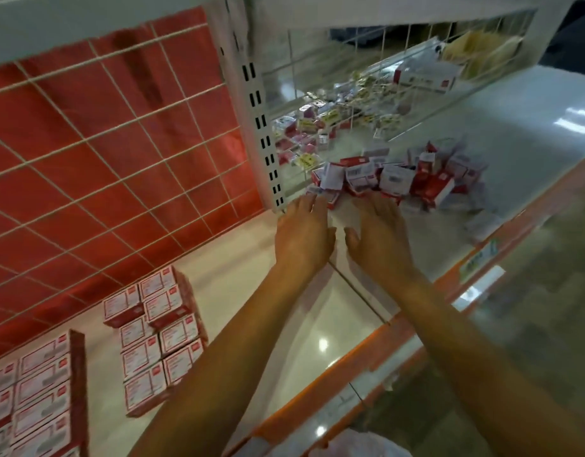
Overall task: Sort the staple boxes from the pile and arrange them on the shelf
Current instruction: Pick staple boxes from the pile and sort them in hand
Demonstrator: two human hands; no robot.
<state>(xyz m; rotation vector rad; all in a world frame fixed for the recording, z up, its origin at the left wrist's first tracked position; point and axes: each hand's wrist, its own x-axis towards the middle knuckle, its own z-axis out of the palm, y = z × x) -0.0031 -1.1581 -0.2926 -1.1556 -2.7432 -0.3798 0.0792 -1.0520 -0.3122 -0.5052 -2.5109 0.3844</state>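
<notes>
Cardboard is what you handle: a loose pile of staple boxes (396, 178) lies on the right part of the shelf (238, 275), and neat blocks of sorted boxes (159, 334) stand well apart on the left. Your left hand (302, 240) and right hand (380, 240) reach to the pile's near edge, fingers straight, holding nothing as far as the blur lets me see. Each box is probably stiff, heavy for its size and a little glossy; pinch it across the long sides, not by the end flaps.
</notes>
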